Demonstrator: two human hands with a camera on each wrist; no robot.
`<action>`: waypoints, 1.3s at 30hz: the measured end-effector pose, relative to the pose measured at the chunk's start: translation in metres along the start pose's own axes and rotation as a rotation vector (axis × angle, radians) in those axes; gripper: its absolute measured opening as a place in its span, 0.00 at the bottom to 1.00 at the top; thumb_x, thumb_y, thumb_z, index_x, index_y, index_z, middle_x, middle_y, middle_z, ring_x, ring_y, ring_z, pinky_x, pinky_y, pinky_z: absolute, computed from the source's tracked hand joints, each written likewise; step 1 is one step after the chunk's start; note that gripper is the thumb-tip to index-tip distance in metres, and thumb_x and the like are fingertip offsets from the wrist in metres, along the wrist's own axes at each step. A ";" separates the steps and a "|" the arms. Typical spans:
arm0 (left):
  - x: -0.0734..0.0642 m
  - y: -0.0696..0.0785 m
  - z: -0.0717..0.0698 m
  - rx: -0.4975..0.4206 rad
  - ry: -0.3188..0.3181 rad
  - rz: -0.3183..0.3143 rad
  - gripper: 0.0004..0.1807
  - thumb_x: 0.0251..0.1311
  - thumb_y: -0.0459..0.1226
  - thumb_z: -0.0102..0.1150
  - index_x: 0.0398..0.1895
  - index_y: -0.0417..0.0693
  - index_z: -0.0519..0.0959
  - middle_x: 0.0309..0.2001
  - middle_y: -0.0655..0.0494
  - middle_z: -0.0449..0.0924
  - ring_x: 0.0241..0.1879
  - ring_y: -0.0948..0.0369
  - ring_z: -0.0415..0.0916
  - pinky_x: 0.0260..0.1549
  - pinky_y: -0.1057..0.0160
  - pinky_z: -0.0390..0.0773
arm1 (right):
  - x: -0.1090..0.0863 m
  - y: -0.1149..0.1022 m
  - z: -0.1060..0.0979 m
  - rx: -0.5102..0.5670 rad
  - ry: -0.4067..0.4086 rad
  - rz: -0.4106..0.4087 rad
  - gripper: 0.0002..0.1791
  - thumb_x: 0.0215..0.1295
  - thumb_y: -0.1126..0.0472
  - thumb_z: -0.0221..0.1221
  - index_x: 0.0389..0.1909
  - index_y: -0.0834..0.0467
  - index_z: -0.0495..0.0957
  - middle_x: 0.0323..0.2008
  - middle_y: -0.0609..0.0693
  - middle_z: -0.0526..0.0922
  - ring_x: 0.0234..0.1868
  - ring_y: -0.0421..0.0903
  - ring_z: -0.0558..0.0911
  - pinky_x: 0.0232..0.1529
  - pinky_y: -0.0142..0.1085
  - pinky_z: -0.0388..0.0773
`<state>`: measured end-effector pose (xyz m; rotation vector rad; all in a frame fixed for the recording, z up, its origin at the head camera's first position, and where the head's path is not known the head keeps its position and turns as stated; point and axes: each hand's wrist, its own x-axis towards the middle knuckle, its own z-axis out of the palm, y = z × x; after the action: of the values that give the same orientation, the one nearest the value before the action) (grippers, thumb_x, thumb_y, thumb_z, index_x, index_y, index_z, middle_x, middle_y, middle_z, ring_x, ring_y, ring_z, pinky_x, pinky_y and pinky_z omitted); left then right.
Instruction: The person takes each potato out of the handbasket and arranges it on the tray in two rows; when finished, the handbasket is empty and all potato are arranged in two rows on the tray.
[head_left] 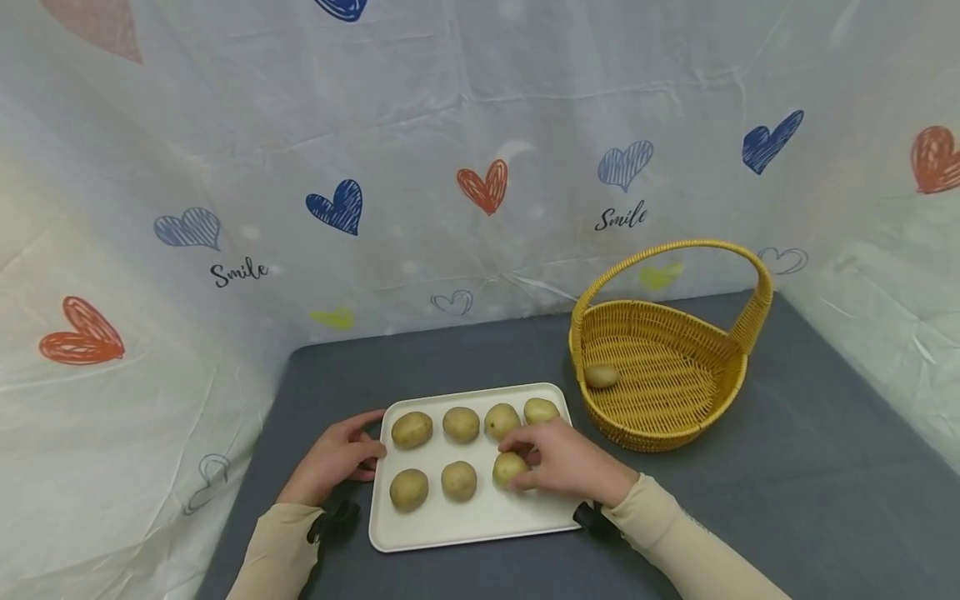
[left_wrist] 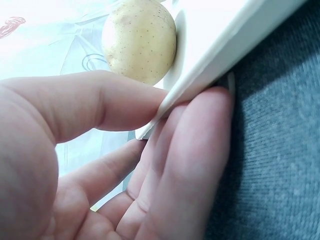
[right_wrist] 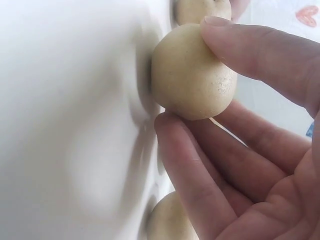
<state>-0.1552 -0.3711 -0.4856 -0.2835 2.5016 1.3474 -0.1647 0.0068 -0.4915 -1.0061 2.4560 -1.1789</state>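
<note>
A white rectangular tray (head_left: pixel 480 527) lies on the table with several potatoes set on it in two rows. My left hand (head_left: pixel 339 457) pinches the tray's left rim, thumb above and fingers against its outer side, as the left wrist view shows. One potato (left_wrist: pixel 141 42) sits on the tray just beyond that thumb. At the near row's right end, my right hand (head_left: pixel 566 462) holds a potato (head_left: pixel 507 469) between thumb and fingers. In the right wrist view this potato (right_wrist: pixel 192 75) is at the tray surface; whether it touches cannot be told.
A yellow woven basket (head_left: pixel 660 433) with a tall arched handle stands to the tray's right, farther back. One potato (head_left: pixel 602 376) lies inside at its left. The table has a dark grey cloth (head_left: pixel 825 500). A white curtain (head_left: pixel 420 100) printed with hearts hangs behind and at both sides.
</note>
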 end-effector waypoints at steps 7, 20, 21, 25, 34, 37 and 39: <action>0.000 0.001 0.000 0.004 0.000 0.017 0.41 0.65 0.33 0.68 0.82 0.48 0.68 0.37 0.47 0.83 0.35 0.56 0.85 0.35 0.57 0.90 | 0.000 -0.001 -0.002 -0.022 0.005 -0.009 0.21 0.57 0.58 0.77 0.53 0.53 0.89 0.43 0.40 0.90 0.43 0.31 0.84 0.49 0.32 0.84; 0.006 0.003 -0.002 -0.005 -0.007 0.030 0.40 0.65 0.34 0.68 0.82 0.49 0.68 0.37 0.47 0.83 0.35 0.56 0.84 0.35 0.58 0.90 | 0.001 -0.003 -0.004 -0.055 0.010 -0.010 0.24 0.57 0.58 0.76 0.57 0.54 0.88 0.43 0.39 0.89 0.41 0.33 0.81 0.46 0.30 0.80; 0.006 0.004 -0.002 -0.007 -0.007 0.026 0.40 0.65 0.33 0.68 0.82 0.51 0.69 0.37 0.47 0.83 0.35 0.56 0.85 0.35 0.58 0.90 | 0.001 -0.003 -0.005 -0.053 0.009 -0.009 0.24 0.58 0.58 0.76 0.57 0.54 0.88 0.43 0.39 0.89 0.41 0.33 0.81 0.46 0.30 0.80; 0.006 0.004 -0.002 -0.001 -0.013 0.025 0.40 0.66 0.33 0.67 0.83 0.52 0.68 0.38 0.46 0.83 0.35 0.55 0.85 0.34 0.59 0.90 | 0.001 -0.003 -0.006 -0.053 0.001 -0.003 0.23 0.58 0.57 0.76 0.56 0.53 0.88 0.41 0.38 0.88 0.39 0.34 0.80 0.44 0.29 0.78; 0.005 0.002 0.001 -0.013 -0.017 0.026 0.41 0.65 0.34 0.68 0.82 0.50 0.68 0.37 0.46 0.83 0.35 0.56 0.86 0.34 0.58 0.90 | -0.014 -0.016 -0.030 -0.027 0.019 0.032 0.24 0.63 0.51 0.76 0.59 0.51 0.88 0.49 0.46 0.91 0.50 0.45 0.88 0.53 0.40 0.85; 0.004 -0.001 0.000 -0.026 -0.016 0.011 0.41 0.64 0.33 0.68 0.82 0.51 0.69 0.37 0.46 0.83 0.35 0.55 0.86 0.34 0.57 0.90 | -0.023 -0.022 -0.053 -0.045 0.030 0.061 0.25 0.65 0.50 0.76 0.61 0.52 0.87 0.56 0.49 0.90 0.57 0.51 0.89 0.58 0.45 0.86; 0.004 -0.003 -0.001 -0.028 -0.014 0.002 0.41 0.64 0.33 0.68 0.82 0.52 0.69 0.37 0.46 0.83 0.35 0.55 0.86 0.34 0.57 0.90 | -0.027 -0.024 -0.071 -0.085 0.044 0.072 0.25 0.65 0.50 0.76 0.61 0.53 0.87 0.56 0.50 0.90 0.57 0.52 0.90 0.58 0.47 0.87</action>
<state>-0.1584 -0.3733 -0.4888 -0.2759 2.4740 1.3815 -0.1669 0.0571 -0.4293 -0.9150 2.5732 -1.0932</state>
